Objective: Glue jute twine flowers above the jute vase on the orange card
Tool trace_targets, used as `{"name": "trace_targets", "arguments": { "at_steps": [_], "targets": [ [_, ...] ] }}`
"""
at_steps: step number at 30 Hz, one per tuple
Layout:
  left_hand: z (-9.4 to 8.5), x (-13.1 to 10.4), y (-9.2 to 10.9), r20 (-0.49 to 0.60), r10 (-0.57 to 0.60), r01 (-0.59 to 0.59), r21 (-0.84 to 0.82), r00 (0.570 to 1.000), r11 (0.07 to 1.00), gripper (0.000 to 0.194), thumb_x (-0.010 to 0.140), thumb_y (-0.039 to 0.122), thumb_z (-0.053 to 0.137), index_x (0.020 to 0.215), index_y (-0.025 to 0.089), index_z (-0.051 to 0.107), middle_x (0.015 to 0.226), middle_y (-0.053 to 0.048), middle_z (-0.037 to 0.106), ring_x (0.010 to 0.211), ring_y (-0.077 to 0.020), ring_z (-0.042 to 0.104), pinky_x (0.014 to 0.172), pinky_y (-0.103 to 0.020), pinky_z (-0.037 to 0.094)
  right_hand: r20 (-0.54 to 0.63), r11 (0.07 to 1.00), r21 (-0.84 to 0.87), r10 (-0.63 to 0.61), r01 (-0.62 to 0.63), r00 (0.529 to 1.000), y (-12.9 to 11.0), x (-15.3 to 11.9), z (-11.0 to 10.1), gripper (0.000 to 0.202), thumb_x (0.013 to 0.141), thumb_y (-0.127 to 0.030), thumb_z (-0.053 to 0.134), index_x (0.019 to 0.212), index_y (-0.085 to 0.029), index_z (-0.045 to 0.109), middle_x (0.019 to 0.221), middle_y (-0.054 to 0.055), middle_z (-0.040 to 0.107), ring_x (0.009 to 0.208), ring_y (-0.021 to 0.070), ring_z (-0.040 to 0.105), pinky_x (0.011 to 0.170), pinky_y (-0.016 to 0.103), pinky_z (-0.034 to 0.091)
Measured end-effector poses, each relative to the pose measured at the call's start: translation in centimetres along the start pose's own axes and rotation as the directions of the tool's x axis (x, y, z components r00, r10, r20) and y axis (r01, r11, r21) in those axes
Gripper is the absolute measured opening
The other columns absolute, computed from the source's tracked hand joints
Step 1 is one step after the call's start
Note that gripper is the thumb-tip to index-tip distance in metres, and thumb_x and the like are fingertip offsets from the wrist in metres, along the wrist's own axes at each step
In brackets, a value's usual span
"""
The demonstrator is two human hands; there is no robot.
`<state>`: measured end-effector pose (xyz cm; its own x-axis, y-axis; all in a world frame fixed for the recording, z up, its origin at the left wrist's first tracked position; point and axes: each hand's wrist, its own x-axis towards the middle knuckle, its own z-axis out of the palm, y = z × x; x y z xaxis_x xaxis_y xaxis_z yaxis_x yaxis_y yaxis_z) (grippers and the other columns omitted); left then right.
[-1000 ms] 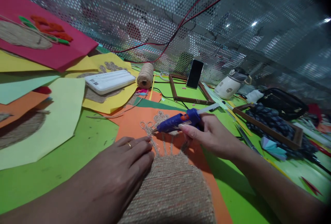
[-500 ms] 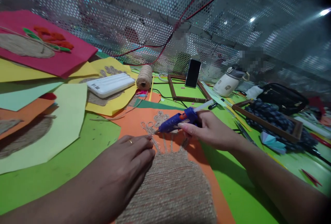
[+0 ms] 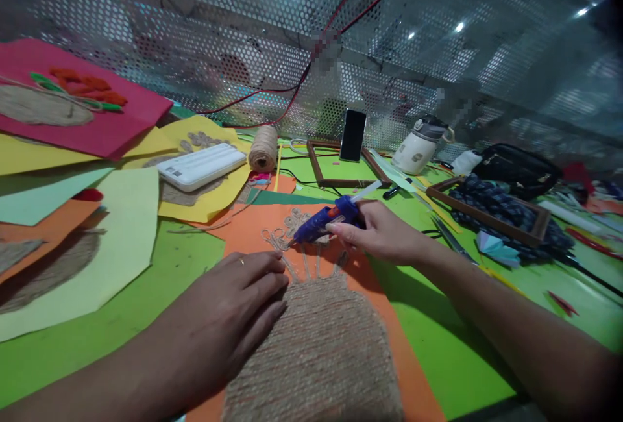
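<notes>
My right hand [image 3: 372,230] grips a blue hot glue gun [image 3: 327,219] with a whitish glue stick [image 3: 367,191] poking out of its back. The gun's nozzle points down and left, close to the looped twine flowers [image 3: 294,221] on an orange sheet [image 3: 243,226]. Below them, thin twine stems run down to a broad vase shape of wound jute twine [image 3: 316,350]. My left hand [image 3: 238,302] lies flat, fingers stretched out, on the left edge of the twine work, its fingertips just short of the nozzle. Whether the nozzle touches the twine I cannot tell.
A twine spool [image 3: 263,149], a white power bank [image 3: 202,167] and coloured sheets with twine pictures lie to the left. Farther back are a wooden frame [image 3: 314,162], a phone [image 3: 353,135] and a white bottle [image 3: 418,146]. A second frame [image 3: 540,227] rests on dark cloth at the right.
The view has shifted slightly, so things across the table appear a little further left. The glue gun stays by the twine flowers in my right hand, and my left hand keeps its place.
</notes>
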<state>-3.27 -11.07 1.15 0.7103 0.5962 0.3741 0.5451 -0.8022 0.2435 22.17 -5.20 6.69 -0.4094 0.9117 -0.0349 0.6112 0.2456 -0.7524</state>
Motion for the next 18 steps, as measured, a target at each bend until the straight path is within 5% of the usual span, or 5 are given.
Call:
{"name": "trace_targets", "arguments": {
  "at_steps": [18],
  "targets": [
    [0.2, -0.4, -2.0, 0.06, -0.172, 0.179, -0.141, 0.983, 0.974, 0.027, 0.101, 0.038, 0.047, 0.116, 0.027, 0.066, 0.116, -0.004, 0.073, 0.101, -0.0211, 0.069, 0.085, -0.032, 0.055, -0.017, 0.983, 0.106, -0.146, 0.147, 0.989, 0.7, 0.3, -0.7, 0.02, 0.091, -0.03, 0.064, 0.078, -0.016, 0.06, 0.063, -0.001, 0.059, 0.058, 0.0118, 0.051, 0.056, 0.026, 0.04]
  ]
}}
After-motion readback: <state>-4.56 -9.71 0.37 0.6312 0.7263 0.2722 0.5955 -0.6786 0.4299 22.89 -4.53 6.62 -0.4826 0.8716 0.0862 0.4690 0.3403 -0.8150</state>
